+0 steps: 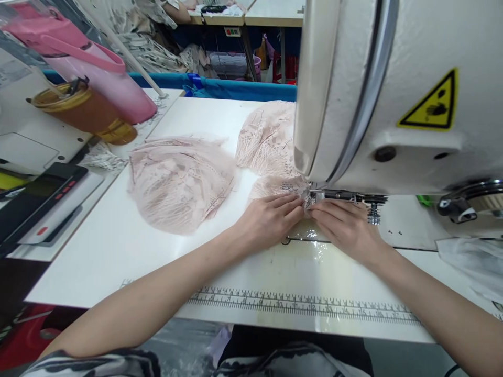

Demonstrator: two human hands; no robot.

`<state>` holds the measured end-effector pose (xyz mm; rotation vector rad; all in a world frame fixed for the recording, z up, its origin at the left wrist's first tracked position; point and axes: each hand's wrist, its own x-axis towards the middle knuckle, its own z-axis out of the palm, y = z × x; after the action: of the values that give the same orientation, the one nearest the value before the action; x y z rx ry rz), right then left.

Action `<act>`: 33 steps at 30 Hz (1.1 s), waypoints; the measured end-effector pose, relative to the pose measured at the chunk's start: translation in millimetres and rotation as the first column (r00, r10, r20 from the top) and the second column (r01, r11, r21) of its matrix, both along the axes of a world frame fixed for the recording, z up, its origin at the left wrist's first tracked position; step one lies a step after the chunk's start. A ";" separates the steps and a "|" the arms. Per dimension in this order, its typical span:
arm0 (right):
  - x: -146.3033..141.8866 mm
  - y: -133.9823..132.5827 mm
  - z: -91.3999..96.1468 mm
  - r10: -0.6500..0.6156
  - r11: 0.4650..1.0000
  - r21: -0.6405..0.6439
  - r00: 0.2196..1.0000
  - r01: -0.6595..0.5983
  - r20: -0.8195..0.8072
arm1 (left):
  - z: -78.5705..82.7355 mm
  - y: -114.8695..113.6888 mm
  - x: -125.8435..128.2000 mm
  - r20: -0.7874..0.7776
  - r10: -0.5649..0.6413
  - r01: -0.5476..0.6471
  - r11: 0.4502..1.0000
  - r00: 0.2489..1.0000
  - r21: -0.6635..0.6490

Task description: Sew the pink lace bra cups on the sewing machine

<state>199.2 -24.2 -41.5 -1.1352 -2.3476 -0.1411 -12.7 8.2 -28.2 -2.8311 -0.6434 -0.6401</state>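
My left hand (271, 217) lies with its fingers pressed together on a small piece of pale pink lace fabric (275, 186), just left of the presser foot (314, 198) of a white sewing machine (393, 94). My right hand (341, 225) meets it from the right, fingertips pinching the same lace piece at the needle. Both hands rest on the white table (118, 246).
A pile of pink lace pieces (181, 180) lies to the left, another lace pile (267, 136) behind the hands. A ruler strip (298, 303) runs along the table's front edge. A brown cup (78, 107), a pink jug (90, 63) and a control panel (35, 201) sit at the left.
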 end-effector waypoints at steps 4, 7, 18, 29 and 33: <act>-0.2 -0.8 -0.9 0.047 0.999 -0.020 0.999 -0.046 0.009 | 3.9 -2.0 0.2 0.022 0.184 -0.183 0.981 0.983 -0.057; 2.0 -2.5 -2.1 0.079 0.993 -0.089 0.996 -0.082 -0.038 | 9.4 -4.8 0.4 -0.029 0.308 -0.309 0.936 0.951 -0.170; 1.8 -11.1 6.9 0.260 0.963 0.096 0.959 -0.250 -0.112 | 11.1 -10.5 2.2 0.028 -0.014 0.016 0.999 1.000 -0.049; -5.2 -15.9 16.9 0.330 0.932 0.178 0.942 -0.315 -0.060 | 15.1 -10.6 1.1 0.029 -0.141 0.126 0.948 0.990 0.293; -2.3 -17.8 13.5 0.350 0.929 0.135 0.937 -0.344 -0.020 | 13.7 -10.7 -0.3 -0.009 -0.162 0.159 0.951 0.987 0.266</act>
<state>196.9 -42.0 -28.0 -0.6406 -2.4186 -0.1376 -13.0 -2.5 -14.5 -2.6452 -0.3020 -0.7125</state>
